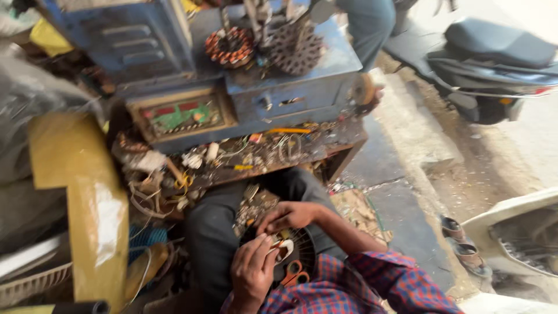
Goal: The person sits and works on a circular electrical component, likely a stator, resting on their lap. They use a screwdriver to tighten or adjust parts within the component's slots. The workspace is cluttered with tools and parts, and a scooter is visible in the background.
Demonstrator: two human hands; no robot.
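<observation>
Cluttered roadside repair stall, a person seated low with a dark round fan motor on the lap.

Resting on the person's knees, the dark ribbed round motor casing (pixel 299 247) lies face up with something white and orange at its middle, and both hands are bent over it: the left hand (pixel 253 270) curls in from below, the right hand (pixel 289 216) from above, fingertips drawn together on that small centre part, though what exactly they pinch is too small to tell. Orange-handled scissors (pixel 294 273) lie on the casing just beside the left hand. By my reckoning the work is midway, casing open. Beyond stand a littered wooden workbench (pixel 273 152), a copper-wound stator (pixel 229 47) and a parked scooter (pixel 494 55).
</observation>
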